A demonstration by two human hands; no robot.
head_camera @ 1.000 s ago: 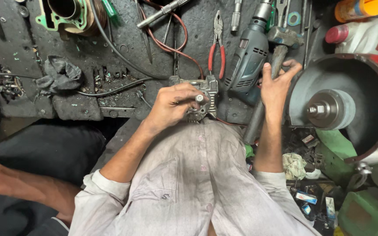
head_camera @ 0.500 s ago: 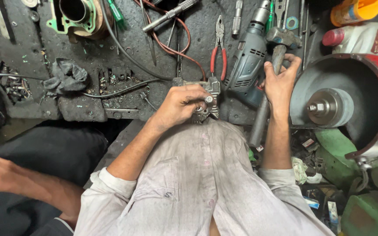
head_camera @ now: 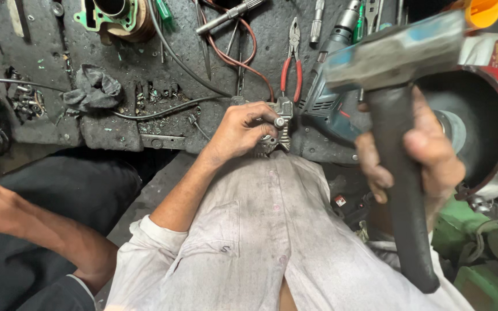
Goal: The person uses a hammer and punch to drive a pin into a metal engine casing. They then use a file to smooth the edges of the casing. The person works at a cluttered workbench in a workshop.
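Near right: right hand [head_camera: 416, 155] raised close to the camera, fingers wrapped tight around a hammer [head_camera: 396, 121] handle, head up and blurred. Centre: left hand [head_camera: 240, 129] curled around a small finned metal part [head_camera: 278, 129], pinned at the near edge of the bench [head_camera: 116, 132]. Part looks intact; striking appears under way, not finished. Far: red pliers [head_camera: 292, 69], drill [head_camera: 332, 86], rag [head_camera: 93, 89]. Another person's arm [head_camera: 36, 227] near left.

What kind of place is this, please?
Probably a mechanic's repair workshop. A grimy bench holds pliers, a power drill and an engine cylinder. The left hand steadies a small metal part; the right hand holds a raised hammer.
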